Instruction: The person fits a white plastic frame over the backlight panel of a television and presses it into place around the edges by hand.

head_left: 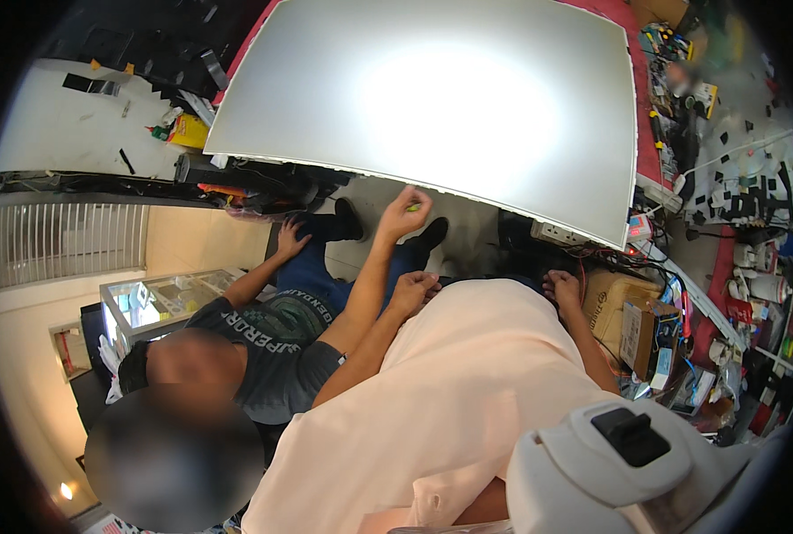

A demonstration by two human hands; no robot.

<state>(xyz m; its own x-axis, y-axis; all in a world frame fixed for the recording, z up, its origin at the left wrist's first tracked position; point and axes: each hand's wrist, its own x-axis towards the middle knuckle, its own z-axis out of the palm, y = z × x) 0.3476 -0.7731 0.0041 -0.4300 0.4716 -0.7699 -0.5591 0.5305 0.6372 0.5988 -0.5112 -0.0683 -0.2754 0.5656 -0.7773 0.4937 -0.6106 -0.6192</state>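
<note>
My left hand [417, 291] is near my lap, beside the hem of my pale peach shirt [467, 356]. Its fingers are pressed together in a pinch, and whatever may be in them is too small to make out. On the other side of the shirt, my right hand [560, 289] hangs with its fingers loosely bent and a little apart, holding nothing I can see. Beyond both hands lies a large white flat panel [325, 107], glaring brightly in its middle. A co-worker's hand [407, 214], closed around something small and yellow-green, is at the panel's near edge.
At my left sits the co-worker in a dark printed T-shirt [280, 356], beside a glass display case [169, 303]. Red cloth [647, 116] shows under the panel. To the right are a power strip [557, 234], cables, a cardboard box [637, 338] and cluttered tools and parts.
</note>
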